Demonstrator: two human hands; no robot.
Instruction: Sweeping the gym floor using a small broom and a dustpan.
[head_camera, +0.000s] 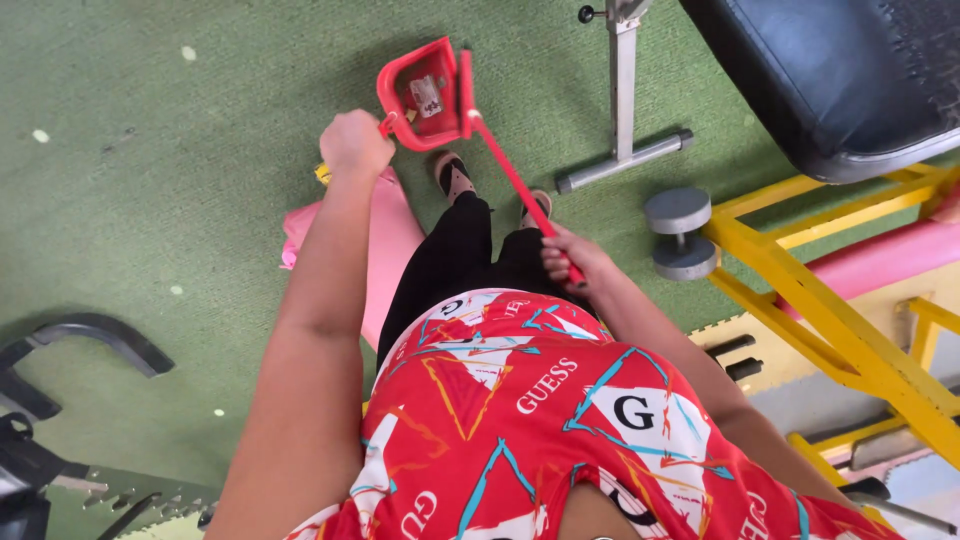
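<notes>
A red long-handled dustpan (425, 95) hangs upright above the green carpet, in front of my feet in dark shoes (455, 175). My right hand (568, 255) is closed around the lower end of its red pole (510, 180). My left hand (355, 145) is a raised fist right beside the pan's left edge, gripping a thin handle. A yellow tip (322, 175) of that handle shows below the fist. Under my left forearm lies a pink object (385, 245); most of it is hidden. My red patterned shirt fills the bottom of the view.
A grey dumbbell (680, 235) lies on the green carpet (150, 200) to the right of my feet. Beyond it stand a metal bench stand (622, 100), a black padded seat (830, 80), a yellow steel frame (830, 320) and a pink foam roll (880, 255). Dark equipment (80, 340) sits at left.
</notes>
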